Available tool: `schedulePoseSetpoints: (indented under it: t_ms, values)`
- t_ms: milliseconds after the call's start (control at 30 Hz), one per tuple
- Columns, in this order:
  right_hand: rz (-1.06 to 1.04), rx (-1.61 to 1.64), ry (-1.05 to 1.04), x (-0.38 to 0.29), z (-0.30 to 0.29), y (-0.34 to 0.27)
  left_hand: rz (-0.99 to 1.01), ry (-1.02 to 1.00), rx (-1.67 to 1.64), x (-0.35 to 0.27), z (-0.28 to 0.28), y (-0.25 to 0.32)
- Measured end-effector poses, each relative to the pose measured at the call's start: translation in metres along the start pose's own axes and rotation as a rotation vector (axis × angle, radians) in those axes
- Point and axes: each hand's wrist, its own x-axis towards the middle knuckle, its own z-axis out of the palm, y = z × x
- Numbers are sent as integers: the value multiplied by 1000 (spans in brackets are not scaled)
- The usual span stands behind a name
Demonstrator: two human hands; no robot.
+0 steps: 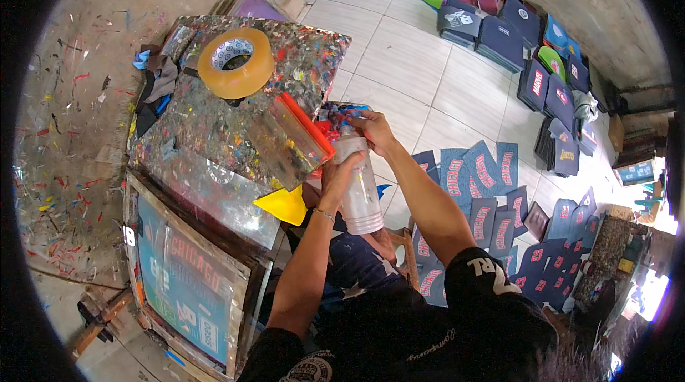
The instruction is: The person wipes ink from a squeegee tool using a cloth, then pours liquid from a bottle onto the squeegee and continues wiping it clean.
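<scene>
My left hand [342,168] is wrapped around a translucent plastic bottle [362,194], tilted with its neck away from me. At the neck, my right hand [373,129] pinches a blue and red stained bit, perhaps cloth or the cap; I cannot tell which. Red material [327,129] shows behind the bottle. Left of my hands, a squeegee with a red edge [305,126] lies on the paint-spattered table [251,125]. A roll of clear tape [235,63] rests farther back, and a yellow piece [286,205] hangs at the table's near corner.
A screen printing frame [182,275] leans at the lower left. Dark rags [155,87] lie at the table's left edge. On the tiled floor to the right are printed fabric pieces [484,168], with stacks of printed panels [500,42] farther back.
</scene>
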Motion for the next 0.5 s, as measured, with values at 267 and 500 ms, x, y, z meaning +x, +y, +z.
schedulePoseSetpoints:
  t_ms: [267,500]
  values:
    - [-34,-101,20,2,6,10,34,39,-21,10,-8,-24]
    - [-58,-173,39,-1,18,8,-19,-69,-139,13,-17,-28]
